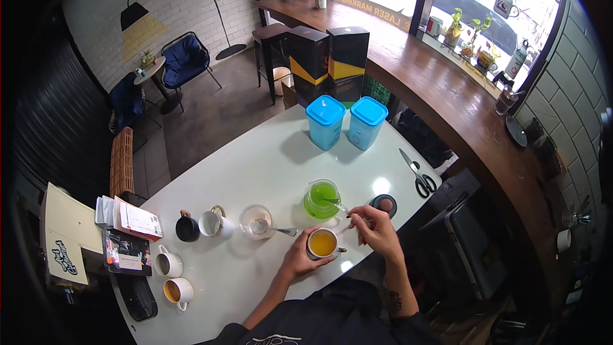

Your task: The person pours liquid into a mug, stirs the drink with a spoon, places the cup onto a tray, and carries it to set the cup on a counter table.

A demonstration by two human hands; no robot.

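Observation:
My left hand point(299, 257) is wrapped round a cup point(322, 243) with yellow-orange liquid in it, near the table's front edge. Just behind the cup stands a clear glass jug point(324, 199) of bright green liquid, with a spoon or stirrer leaning in it. My right hand point(370, 225) is closed beside the jug, its fingertips pinched at the end of the handle or spoon; which of these it grips is too small to tell. Left of the cup sits a clear glass bowl point(256, 222) with a metal spoon point(285, 231) reaching out of it toward my left hand.
Several mugs, among them a white one point(214, 223), stand at the left of the white table point(255, 169). Two blue-lidded containers point(325, 122) are at the back. Scissors point(419, 174) lie at the right, and a dark round object point(384, 204) sits behind my right hand.

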